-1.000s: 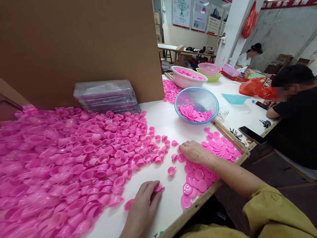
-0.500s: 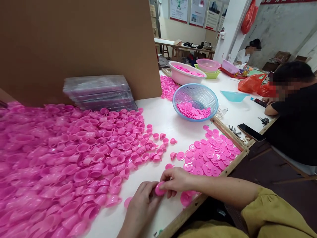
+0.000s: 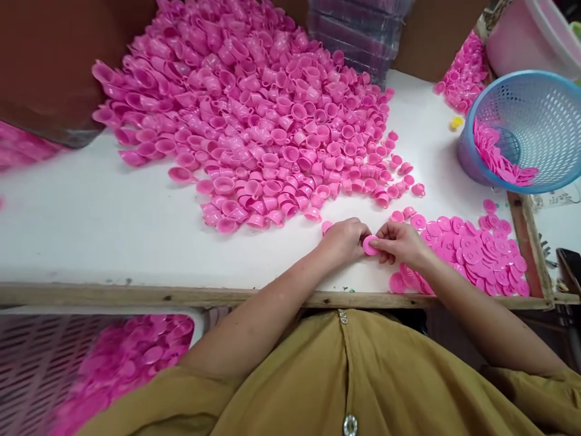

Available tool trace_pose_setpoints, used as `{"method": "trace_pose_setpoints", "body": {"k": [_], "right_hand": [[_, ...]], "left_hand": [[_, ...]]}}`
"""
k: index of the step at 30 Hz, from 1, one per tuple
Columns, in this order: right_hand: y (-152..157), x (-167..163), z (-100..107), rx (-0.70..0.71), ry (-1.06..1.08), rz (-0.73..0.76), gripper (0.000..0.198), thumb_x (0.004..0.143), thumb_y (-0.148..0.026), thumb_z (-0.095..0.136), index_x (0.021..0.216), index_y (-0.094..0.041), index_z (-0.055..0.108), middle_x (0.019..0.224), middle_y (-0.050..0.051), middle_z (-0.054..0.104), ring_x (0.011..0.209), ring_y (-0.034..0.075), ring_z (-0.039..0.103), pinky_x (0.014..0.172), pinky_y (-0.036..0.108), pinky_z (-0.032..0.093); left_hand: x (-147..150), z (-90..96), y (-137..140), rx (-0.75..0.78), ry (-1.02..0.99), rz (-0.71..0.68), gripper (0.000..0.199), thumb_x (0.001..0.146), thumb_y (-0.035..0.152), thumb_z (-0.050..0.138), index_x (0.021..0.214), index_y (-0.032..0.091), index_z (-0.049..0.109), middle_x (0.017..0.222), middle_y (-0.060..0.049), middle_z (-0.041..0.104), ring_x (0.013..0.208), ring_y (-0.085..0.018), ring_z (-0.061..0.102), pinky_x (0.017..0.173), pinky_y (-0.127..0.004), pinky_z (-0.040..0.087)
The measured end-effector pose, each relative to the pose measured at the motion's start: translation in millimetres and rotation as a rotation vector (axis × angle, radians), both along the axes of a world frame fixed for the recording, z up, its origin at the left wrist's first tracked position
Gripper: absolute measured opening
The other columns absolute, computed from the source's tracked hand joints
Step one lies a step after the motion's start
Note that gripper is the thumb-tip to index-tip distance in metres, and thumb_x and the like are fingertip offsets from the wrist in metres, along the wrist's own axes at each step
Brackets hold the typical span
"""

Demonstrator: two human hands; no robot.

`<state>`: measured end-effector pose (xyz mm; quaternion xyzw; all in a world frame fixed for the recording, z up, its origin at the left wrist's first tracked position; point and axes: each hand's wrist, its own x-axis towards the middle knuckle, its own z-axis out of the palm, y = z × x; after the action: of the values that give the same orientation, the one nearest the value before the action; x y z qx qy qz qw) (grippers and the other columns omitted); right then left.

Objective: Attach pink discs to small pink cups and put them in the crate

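Note:
In front of my body, over the white table point(image 3: 127, 236), my two hands meet. My right hand point(image 3: 402, 243) pinches a small pink toy saucer point(image 3: 369, 245) between thumb and fingers. Against the saucer's left edge, my left hand point(image 3: 347, 240) is closed, its fingertips curled out of sight; what it grips is hidden. A spread of flat pink saucers point(image 3: 472, 254) lies under and right of my right forearm. Beyond my hands rises a large heap of pink toy cups point(image 3: 281, 133), with a few loose cups at its right side.
A blue perforated basket point(image 3: 472, 151) holding some pink saucers stands at the right, near a pale pink tub point(image 3: 521, 39). Wrapped clear packs point(image 3: 354, 36) stand behind the heap. A wooden edge point(image 3: 181, 295) borders the table. Below left, a crate point(image 3: 45, 363) holds pink pieces.
The view has swung left and down, so the co-workers are out of sight and the lower crate shows. My hands still hold together at the small pink round piece.

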<state>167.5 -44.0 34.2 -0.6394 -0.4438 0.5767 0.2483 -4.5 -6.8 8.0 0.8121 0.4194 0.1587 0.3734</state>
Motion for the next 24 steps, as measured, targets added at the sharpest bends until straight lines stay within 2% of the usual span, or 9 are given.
{"method": "trace_pose_setpoints", "body": {"k": [2,6,11,14,17,21,24], "right_hand": [[2.1,-4.5,1.6,-0.001,-0.027,-0.006,0.039,0.064,-0.042,0.083,0.072,-0.016,0.053,0.046,-0.002,0.060,0.040,0.011,0.059,0.034,0.016,0.041],[5.3,-12.1,7.8,-0.068,-0.078,-0.020,0.030,0.073,-0.029,0.079,0.071,-0.017,0.051,0.042,-0.005,0.057,0.037,0.011,0.058,0.033,0.014,0.040],[15.1,-12.2,7.0,-0.111,-0.021,0.026,0.026,0.075,-0.023,0.076,0.073,-0.017,0.051,0.045,-0.008,0.055,0.037,0.009,0.058,0.035,0.014,0.043],[20.8,-9.3,5.5,-0.117,-0.046,0.043,0.031,0.072,-0.028,0.079,0.076,-0.017,0.051,0.045,-0.008,0.054,0.036,0.009,0.057,0.035,0.014,0.041],[22.2,-8.7,8.5,-0.130,-0.034,0.062,0.040,0.065,-0.036,0.084,0.078,-0.018,0.051,0.046,-0.009,0.055,0.036,0.011,0.057,0.034,0.015,0.042],[25.7,-8.7,16.5,-0.162,-0.069,0.136,0.032,0.071,-0.033,0.080,0.072,-0.016,0.052,0.045,-0.008,0.053,0.034,0.009,0.055,0.033,0.015,0.038],[30.6,-8.6,21.0,-0.192,-0.094,0.165,0.026,0.075,-0.026,0.076,0.069,-0.016,0.053,0.044,-0.008,0.053,0.034,0.008,0.053,0.034,0.015,0.037]], "left_hand": [[-1.0,-0.2,0.5,-0.002,-0.004,-0.014,0.020,0.074,0.035,0.070,0.082,0.017,0.071,0.082,-0.003,0.064,0.071,-0.014,0.059,0.060,-0.023,0.040],[-3.6,7.5,0.6,-0.027,0.018,-0.044,0.020,0.076,0.037,0.065,0.080,0.018,0.070,0.082,-0.003,0.065,0.074,-0.016,0.061,0.063,-0.025,0.041],[-6.1,12.8,10.0,-0.091,0.051,-0.029,0.028,0.077,0.045,0.056,0.075,0.019,0.068,0.080,-0.004,0.066,0.074,-0.018,0.063,0.061,-0.026,0.043],[-8.7,17.2,16.1,-0.153,0.037,-0.072,0.028,0.072,0.043,0.059,0.085,0.021,0.069,0.085,-0.003,0.068,0.077,-0.020,0.063,0.064,-0.026,0.045],[-13.0,24.9,17.0,-0.201,0.043,-0.070,0.036,0.068,0.044,0.060,0.096,0.022,0.068,0.087,-0.002,0.069,0.077,-0.020,0.063,0.065,-0.026,0.045],[-12.4,32.4,18.7,-0.246,0.124,-0.085,0.033,0.077,0.050,0.049,0.085,0.022,0.066,0.073,0.000,0.064,0.070,-0.018,0.058,0.062,-0.025,0.039],[-6.9,36.3,23.7,-0.271,0.198,-0.137,0.027,0.078,0.045,0.047,0.078,0.022,0.061,0.064,0.002,0.055,0.065,-0.016,0.052,0.058,-0.023,0.032]]}}
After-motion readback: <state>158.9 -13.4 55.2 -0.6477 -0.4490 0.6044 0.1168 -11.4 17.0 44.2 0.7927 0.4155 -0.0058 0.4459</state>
